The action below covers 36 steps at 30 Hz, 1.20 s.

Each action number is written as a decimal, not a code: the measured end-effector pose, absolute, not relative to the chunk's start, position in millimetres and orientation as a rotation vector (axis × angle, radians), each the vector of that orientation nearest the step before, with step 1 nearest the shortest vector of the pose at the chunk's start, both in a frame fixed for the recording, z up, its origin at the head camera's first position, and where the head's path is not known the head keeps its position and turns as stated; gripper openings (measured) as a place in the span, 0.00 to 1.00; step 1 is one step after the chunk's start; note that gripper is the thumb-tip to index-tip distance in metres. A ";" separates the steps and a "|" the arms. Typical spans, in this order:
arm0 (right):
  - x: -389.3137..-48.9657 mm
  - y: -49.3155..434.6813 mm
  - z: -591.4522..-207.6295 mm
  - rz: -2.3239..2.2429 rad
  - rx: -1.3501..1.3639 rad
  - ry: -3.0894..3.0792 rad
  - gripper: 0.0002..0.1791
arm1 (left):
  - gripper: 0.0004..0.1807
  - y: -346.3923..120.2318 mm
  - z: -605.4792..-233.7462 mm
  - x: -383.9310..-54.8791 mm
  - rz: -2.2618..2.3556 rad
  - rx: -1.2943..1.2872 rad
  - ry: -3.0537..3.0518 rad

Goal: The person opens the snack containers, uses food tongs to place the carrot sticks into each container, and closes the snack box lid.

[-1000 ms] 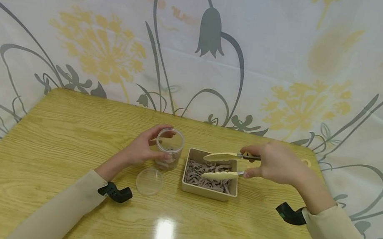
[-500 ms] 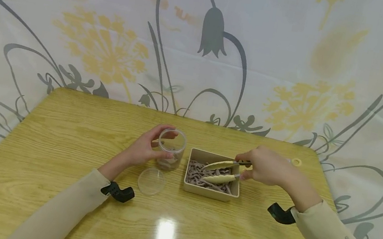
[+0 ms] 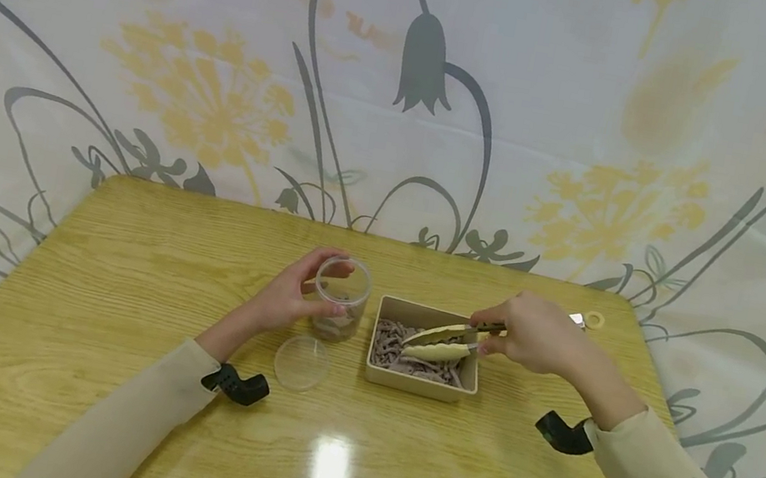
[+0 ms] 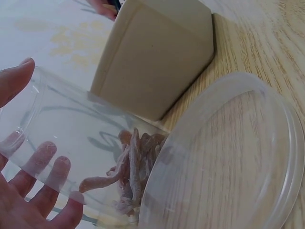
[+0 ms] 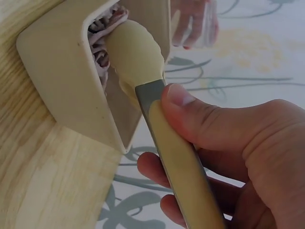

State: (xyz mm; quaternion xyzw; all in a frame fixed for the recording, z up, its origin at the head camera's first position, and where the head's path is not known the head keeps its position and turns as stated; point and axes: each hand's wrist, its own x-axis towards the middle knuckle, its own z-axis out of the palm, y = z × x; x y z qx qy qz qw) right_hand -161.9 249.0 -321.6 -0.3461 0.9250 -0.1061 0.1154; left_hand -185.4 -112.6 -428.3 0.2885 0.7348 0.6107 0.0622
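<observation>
Both hands are busy. The left hand (image 3: 285, 297) is wrapped around a clear jar (image 3: 341, 300), thumb on the near side and fingers round the far side. The jar has no cover on it, and a small heap of greyish strips (image 4: 135, 167) sits at its bottom. The right hand (image 3: 536, 336) is gripping tongs (image 3: 440, 353), and their cream heads are down inside a beige box (image 3: 415, 385) with more of the same strips. The heads touch the strips in there, but I can't tell if any are pinched between them.

The box is on the tabletop (image 3: 200, 242), just right of the jar. A clear lid (image 3: 302, 363) lies flat on the near side of the jar, super close; can't say whether they touch. From the left wrist, that lid covers part of the jar's base, and the box's wall blocks its contents.

Over past the right hand there's a little cream ring (image 3: 593, 320), with the hand hiding whatever it connects to. Each sleeve has a black mount (image 3: 235, 385) at the cuff, and a floral sheet (image 3: 368, 144) hangs behind everything.
</observation>
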 end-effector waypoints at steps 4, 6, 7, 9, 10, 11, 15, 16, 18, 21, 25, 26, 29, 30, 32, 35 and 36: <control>-161.0 253.1 -317.7 -0.321 -1.008 2.719 0.19 | 0.38 -111.7 -428.7 -184.4 1.853 0.861 2.204; -161.2 255.5 -315.4 -0.332 -1.006 2.730 0.19 | 0.38 -110.9 -428.5 -184.1 1.856 0.856 2.197; -161.4 256.8 -314.0 -0.340 -1.002 2.736 0.19 | 0.38 -110.6 -428.4 -184.2 1.858 0.857 2.195; -161.6 259.1 -310.9 -0.354 -1.001 2.755 0.19 | 0.38 -110.3 -428.2 -184.4 1.862 0.858 2.192; -161.6 260.2 -309.1 -0.360 -1.000 2.767 0.20 | 0.38 -110.2 -428.3 -184.6 1.863 0.858 2.192; -161.4 261.2 -307.2 -0.365 -0.999 2.779 0.20 | 0.38 -110.2 -428.4 -184.9 1.862 0.852 2.195; -160.3 264.8 -299.7 -0.381 -1.007 2.814 0.20 | 0.37 -110.8 -428.4 -185.5 1.850 0.843 2.204; -159.9 265.6 -298.2 -0.390 -1.004 2.818 0.19 | 0.37 -111.0 -428.5 -185.7 1.846 0.839 2.206; -159.2 266.9 -295.8 -0.404 -0.995 2.822 0.19 | 0.37 -111.6 -428.5 -185.9 1.841 0.839 2.208; -158.9 268.9 -293.9 -0.430 -0.983 2.829 0.19 | 0.37 -112.2 -428.2 -185.6 1.841 0.837 2.205; -159.1 271.4 -291.8 -0.451 -1.002 2.858 0.18 | 0.37 -113.0 -428.7 -185.3 1.839 0.835 2.205; -158.8 272.1 -291.1 -0.458 -1.003 2.866 0.18 | 0.37 -113.3 -428.9 -185.3 1.838 0.837 2.205; -158.5 273.3 -288.0 -0.493 -1.014 2.879 0.17 | 0.38 -113.8 -429.2 -185.2 1.830 0.834 2.212; -158.4 273.7 -286.9 -0.505 -1.014 2.880 0.17 | 0.38 -113.9 -429.3 -185.2 1.826 0.829 2.213; -158.3 274.4 -284.9 -0.530 -1.018 2.883 0.16 | 0.38 -114.2 -429.7 -185.5 1.820 0.825 2.218; -158.7 275.1 -281.9 -0.552 -1.030 2.886 0.17 | 0.38 -114.4 -430.0 -186.0 1.818 0.819 2.215; -158.9 275.3 -280.7 -0.560 -1.029 2.885 0.17 | 0.38 -114.4 -430.0 -186.0 1.817 0.817 2.216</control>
